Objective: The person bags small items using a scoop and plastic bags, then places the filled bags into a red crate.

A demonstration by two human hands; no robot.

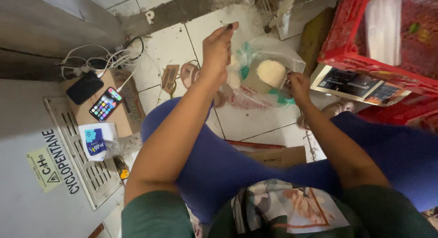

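Observation:
My left hand (217, 49) pinches the upper edge of a clear plastic bag (269, 51) and holds it open above the tiled floor. My right hand (299, 85) grips the handle of a metal scoop (270, 75) heaped with white rice, its mouth inside the bag's opening. Green print shows on the bag's side. Below the bag lies more plastic with red marks (244, 100). Both forearms reach out over my knees, which are covered in blue cloth.
A cardboard box (123, 112) at the left carries two phones (106, 103) and white cables. A grey appliance with a vent grille (80, 142) is beside it, with a small white packet (96, 140). Red crates (360, 51) stand at the right. Sandalled feet rest on the tiles.

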